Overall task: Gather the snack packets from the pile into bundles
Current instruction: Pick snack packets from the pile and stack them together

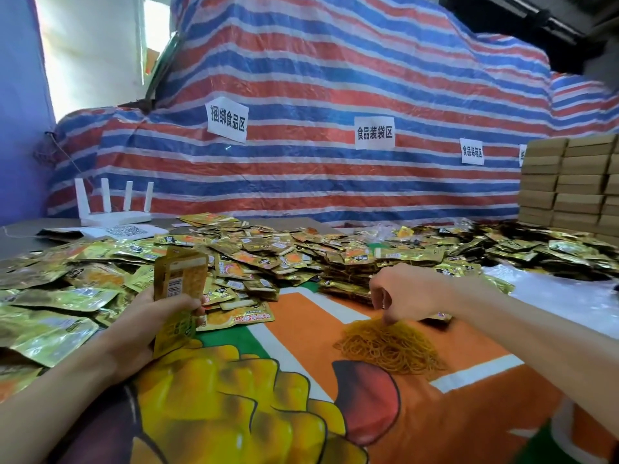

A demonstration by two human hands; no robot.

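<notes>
Striped red, blue and white tarpaulin [335, 78] fills the back, with paper signs [227, 120] stuck on it. An orange printed cloth [435, 413] spreads out in front of the person. The pile of gold snack packets [261, 252] sprawls across its far and left sides, and cardboard boxes [576, 182] are stacked at far right. Yellow rubber bands [392, 346] lie heaped on the cloth, right of centre. The left hand [150, 326] grips a stack of packets [181, 279] upright; the right hand [402, 293] pinches its downward fingertips into the rubber bands
</notes>
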